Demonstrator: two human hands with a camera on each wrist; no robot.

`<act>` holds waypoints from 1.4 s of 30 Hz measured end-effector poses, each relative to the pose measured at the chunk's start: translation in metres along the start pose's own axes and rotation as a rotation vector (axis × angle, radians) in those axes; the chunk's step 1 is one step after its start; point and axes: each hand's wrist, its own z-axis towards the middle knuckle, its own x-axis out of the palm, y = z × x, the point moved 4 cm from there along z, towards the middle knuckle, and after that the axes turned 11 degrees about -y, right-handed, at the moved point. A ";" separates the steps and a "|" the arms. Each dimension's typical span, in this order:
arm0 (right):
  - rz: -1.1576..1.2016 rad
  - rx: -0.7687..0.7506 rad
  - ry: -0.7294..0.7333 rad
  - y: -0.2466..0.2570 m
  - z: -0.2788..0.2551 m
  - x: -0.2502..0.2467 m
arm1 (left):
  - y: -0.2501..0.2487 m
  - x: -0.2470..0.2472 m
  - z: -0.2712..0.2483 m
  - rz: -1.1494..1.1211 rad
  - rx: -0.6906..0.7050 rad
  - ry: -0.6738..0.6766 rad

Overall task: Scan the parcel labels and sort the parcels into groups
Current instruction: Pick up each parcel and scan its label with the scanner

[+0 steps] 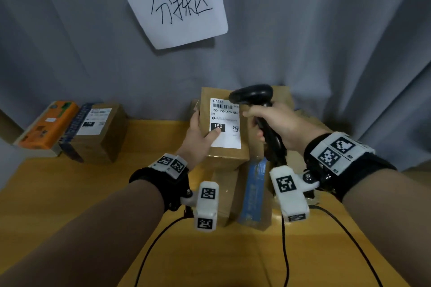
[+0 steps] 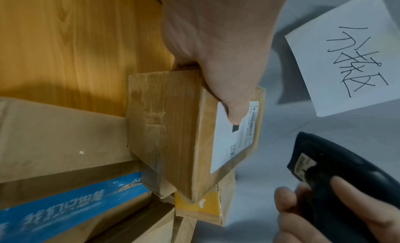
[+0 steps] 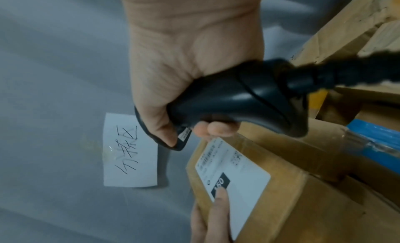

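Brown labelled parcel (image 1: 227, 128) tilted up, seemingly atop other cartons (image 1: 254, 193)

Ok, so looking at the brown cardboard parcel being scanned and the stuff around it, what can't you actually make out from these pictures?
- White shipping label on the held brown cardboard parcel: fine print too small in the head view; the left hand thumb overlaps its black 150 block.
- Black handheld scanner: scan window faces away; the right hand wraps the handle.
- Left cardboard box's label: blurred.
- Blue-taped boxes underneath: wrist cameras hide them.

Bare table (image 1: 77, 193) lies open at near left. Two parcels (image 1: 70, 130) block the far left corner; stacked boxes (image 1: 247, 193) crowd the centre and right.
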 end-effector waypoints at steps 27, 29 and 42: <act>0.120 0.108 -0.024 0.019 -0.034 -0.006 | 0.005 0.007 0.007 0.188 0.010 0.013; 0.115 0.042 -0.082 0.016 -0.032 -0.009 | 0.003 0.007 0.005 0.183 0.007 0.006; 0.120 0.107 -0.166 -0.068 0.003 -0.006 | 0.007 -0.001 -0.001 0.107 -0.107 -0.082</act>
